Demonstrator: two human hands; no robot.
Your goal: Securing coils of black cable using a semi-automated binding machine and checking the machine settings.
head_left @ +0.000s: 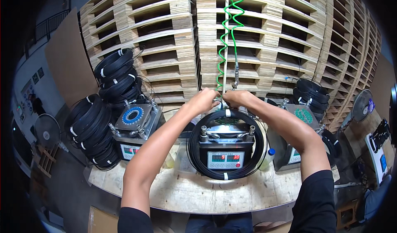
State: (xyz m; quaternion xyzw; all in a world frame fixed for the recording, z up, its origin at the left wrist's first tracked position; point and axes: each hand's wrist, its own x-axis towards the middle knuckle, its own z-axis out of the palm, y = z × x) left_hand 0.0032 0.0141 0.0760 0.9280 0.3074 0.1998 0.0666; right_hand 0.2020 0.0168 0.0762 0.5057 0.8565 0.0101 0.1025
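Observation:
My left hand (206,100) and my right hand (237,98) meet close together behind the middle machine (226,150), fingers bent in a pinch. What they pinch is too small to make out. Just in front of them, a coil of black cable (194,147), bound with white ties, leans upright around the machine's front. The machine is a metal box with a lit display panel and metal posts on top; my hands are above its far side. A green spiral air hose (221,63) hangs right behind my fingers, and a metal hose fitting (236,77) dangles above my right hand.
Similar machines stand left (137,119), with a blue ring of parts, and right (304,115), with green parts. Stacks of black cable coils (89,125) rise at the left. A blue-capped bottle (271,152) stands beside the middle machine on the wooden table (178,198). Wooden pallets (165,34) wall the back.

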